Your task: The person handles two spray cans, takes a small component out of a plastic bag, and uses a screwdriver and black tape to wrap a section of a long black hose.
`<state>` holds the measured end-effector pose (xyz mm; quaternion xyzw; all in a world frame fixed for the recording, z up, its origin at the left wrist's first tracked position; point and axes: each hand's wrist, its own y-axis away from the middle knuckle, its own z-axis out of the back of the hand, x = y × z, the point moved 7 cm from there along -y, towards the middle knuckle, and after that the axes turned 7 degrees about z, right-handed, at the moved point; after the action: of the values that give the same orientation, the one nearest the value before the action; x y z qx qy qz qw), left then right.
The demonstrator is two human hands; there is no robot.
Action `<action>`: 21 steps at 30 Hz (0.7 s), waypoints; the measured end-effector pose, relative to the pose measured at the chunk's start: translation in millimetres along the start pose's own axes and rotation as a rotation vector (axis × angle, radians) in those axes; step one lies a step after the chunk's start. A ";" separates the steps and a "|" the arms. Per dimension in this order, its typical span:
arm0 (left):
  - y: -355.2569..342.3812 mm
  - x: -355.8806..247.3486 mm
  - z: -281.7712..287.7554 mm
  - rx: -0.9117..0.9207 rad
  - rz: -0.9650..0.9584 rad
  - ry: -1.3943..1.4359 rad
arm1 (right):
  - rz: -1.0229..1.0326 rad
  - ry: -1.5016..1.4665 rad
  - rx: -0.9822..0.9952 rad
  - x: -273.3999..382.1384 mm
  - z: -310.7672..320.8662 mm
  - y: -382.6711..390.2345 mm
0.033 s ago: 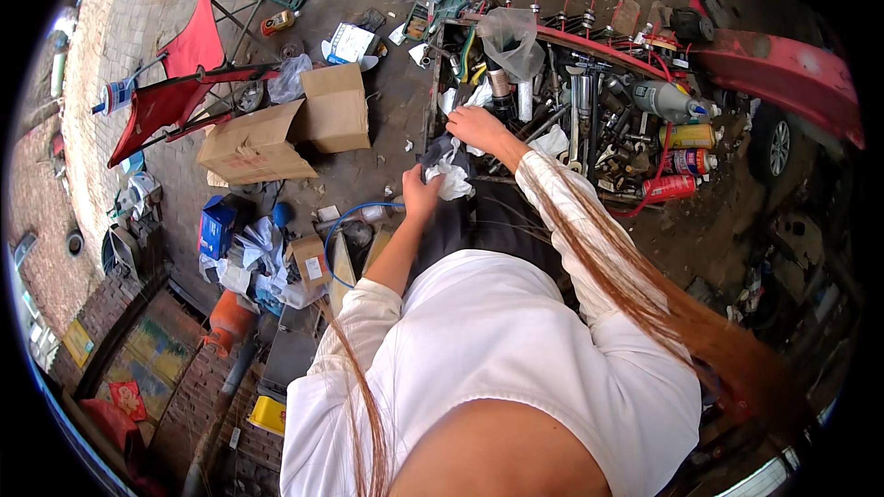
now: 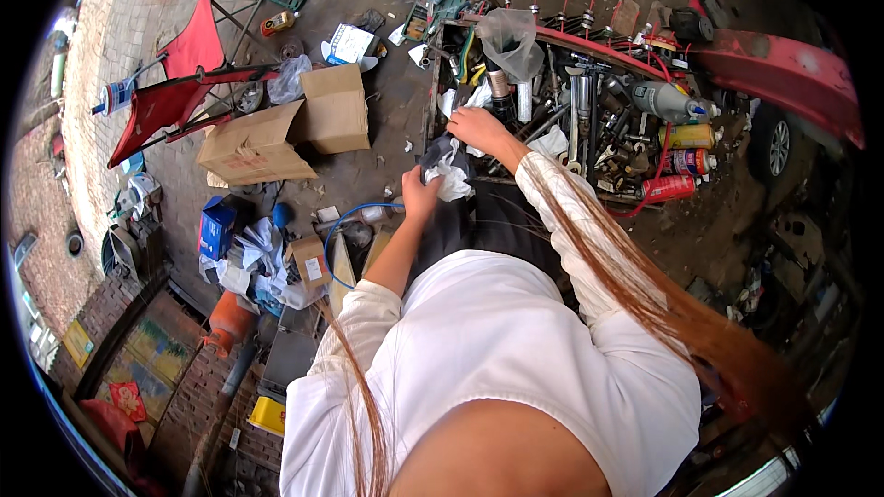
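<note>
Your left hand point(image 2: 420, 193) has its grip seemingly closed on the crumpled white wad point(image 2: 453, 184), perhaps tissue, above your dark trousers point(image 2: 448, 228) near the tool tray point(image 2: 434, 83); whether your curled right hand point(image 2: 477, 132) holds anything, I cannot tell. Pinch lightly, clear of the rim, to avoid tearing.
</note>
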<state>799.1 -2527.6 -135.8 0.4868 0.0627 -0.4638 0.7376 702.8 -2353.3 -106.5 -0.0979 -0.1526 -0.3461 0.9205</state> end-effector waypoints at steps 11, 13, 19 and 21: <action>12.1 -20.8 -0.8 0.022 -0.031 0.034 | -0.525 -0.149 -0.191 -43.0 84.2 30.6; 17.1 -50.9 5.6 -0.007 -0.118 0.224 | -0.711 -0.300 -0.307 -47.0 115.6 57.6; 24.6 -128.2 34.6 -0.154 -0.065 0.584 | -1.007 -0.856 -0.596 -12.4 126.8 88.3; 18.7 -151.8 29.1 -0.090 -0.074 0.779 | -0.981 -0.851 -0.624 9.0 122.3 65.8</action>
<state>717.3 -2453.8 -25.7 0.5909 0.3756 -0.2673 0.6620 727.0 -2275.0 6.0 -0.4028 -0.4185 -0.6791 0.4488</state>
